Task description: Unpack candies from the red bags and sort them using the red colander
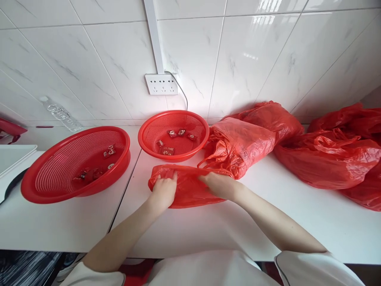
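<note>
A thin red plastic bag (pixel 192 192) lies flattened on the white table in front of me. My left hand (pixel 164 190) grips its left part, fingers curled over the upper edge. At the other end, my right hand (pixel 218 184) is closed on the bag, its fingertips partly hidden in the film. Just beyond the bag stands a round red plastic colander (pixel 173 155), holding several small red wrapped packets (pixel 167 151). A larger red colander (pixel 50 196) sits to the left, tilted in view, with a few similar packets inside.
Bulging red plastic bags (pixel 247 139) sit against the tiled wall, and more bags (pixel 324 159) lie at the right. A clear plastic bottle (pixel 61 113) lies at the back left. A white power strip (pixel 162 84) with a cable is on the wall.
</note>
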Demonstrator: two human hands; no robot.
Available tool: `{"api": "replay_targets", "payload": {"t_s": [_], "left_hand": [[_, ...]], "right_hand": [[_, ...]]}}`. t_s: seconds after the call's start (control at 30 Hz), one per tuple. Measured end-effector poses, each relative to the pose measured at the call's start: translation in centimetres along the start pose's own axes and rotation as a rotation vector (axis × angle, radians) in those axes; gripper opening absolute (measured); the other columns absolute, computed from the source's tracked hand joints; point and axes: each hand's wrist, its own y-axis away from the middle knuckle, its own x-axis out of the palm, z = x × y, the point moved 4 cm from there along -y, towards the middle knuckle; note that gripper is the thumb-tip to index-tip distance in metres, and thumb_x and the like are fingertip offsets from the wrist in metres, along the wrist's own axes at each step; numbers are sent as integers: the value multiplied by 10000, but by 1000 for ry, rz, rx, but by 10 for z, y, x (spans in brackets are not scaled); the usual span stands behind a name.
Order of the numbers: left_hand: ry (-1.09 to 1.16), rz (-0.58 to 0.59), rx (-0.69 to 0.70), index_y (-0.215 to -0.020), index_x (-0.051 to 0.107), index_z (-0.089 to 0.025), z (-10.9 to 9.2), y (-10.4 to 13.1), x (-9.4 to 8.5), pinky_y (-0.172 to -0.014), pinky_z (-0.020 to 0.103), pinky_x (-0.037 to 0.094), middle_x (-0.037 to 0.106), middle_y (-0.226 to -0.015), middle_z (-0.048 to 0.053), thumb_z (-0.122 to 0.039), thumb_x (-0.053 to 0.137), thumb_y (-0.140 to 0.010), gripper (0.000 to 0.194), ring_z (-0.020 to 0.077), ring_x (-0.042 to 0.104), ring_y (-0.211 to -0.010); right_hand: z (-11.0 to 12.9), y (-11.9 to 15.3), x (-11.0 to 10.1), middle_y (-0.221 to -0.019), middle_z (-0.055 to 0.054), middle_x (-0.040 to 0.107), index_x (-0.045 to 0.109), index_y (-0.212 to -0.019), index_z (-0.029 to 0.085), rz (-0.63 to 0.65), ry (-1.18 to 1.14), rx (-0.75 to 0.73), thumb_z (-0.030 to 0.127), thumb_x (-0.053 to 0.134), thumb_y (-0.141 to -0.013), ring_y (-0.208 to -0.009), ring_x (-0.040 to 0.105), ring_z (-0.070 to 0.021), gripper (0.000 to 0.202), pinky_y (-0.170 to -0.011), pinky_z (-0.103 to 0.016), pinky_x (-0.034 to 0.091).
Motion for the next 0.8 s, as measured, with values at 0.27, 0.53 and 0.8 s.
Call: {"api": "replay_targets", "payload": {"t_s": [0.27,0.53,0.8], "left_hand": [[290,103,188,-1443,334,-221,6,-5,22,-943,404,443,227,-1548,157,-5,602,-610,902,342,443,-1288],[1324,155,202,-1300,537,-231,61,-27,23,-1041,372,381,493,-1405,109,-306,677,-744,578,258,451,-1300],[1939,124,-317,-1232,521,-85,76,-42,28,-588,240,550,695,-1039,212,-446,505,-887,500,227,710,-791]], "right_hand": [[3,-24,2,-1413,-161,423,464,-1359,162,35,-7,-310,313,753,-665,-1328,356,-330,767,-1112,-489,251],[-45,-27,31,-1545,-134,233,212,-1503,185,205,-290,-215,286,685,-707,-1411,251,-275,931,-1130,-349,260],[-20,-34,-11,-1276,-117,588,456,-1384,202,98,-225,-121,300,631,-787,-1134,581,-266,629,-955,-363,462]]}}
